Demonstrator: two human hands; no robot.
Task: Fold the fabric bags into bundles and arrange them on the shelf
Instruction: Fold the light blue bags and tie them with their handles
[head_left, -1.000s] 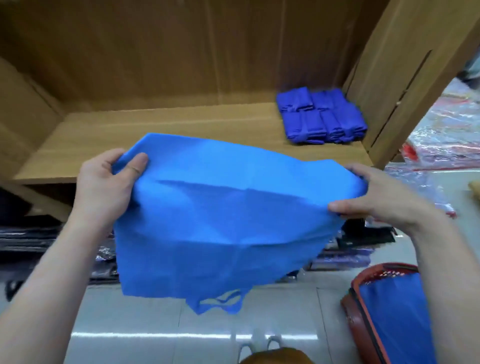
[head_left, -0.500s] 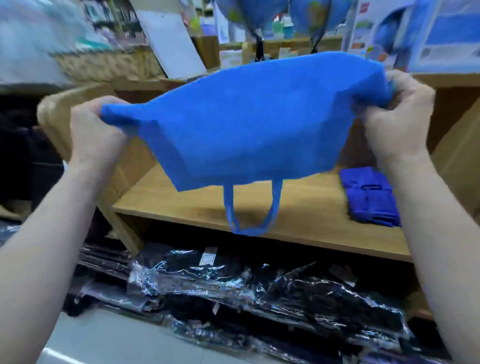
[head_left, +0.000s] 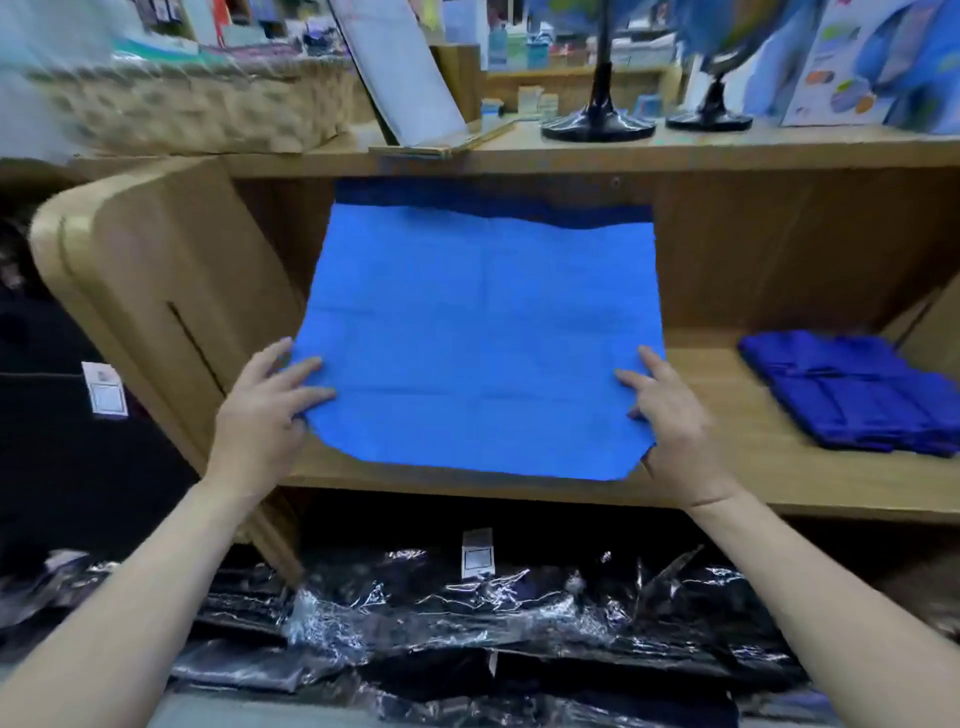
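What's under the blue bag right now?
The blue bag lies spread on the wooden shelf, its far end rising up the shelf's back. Only bare wood shows around it; anything beneath the fabric is covered.

The folded bundles (head_left: 852, 395) blur and run past the right edge.
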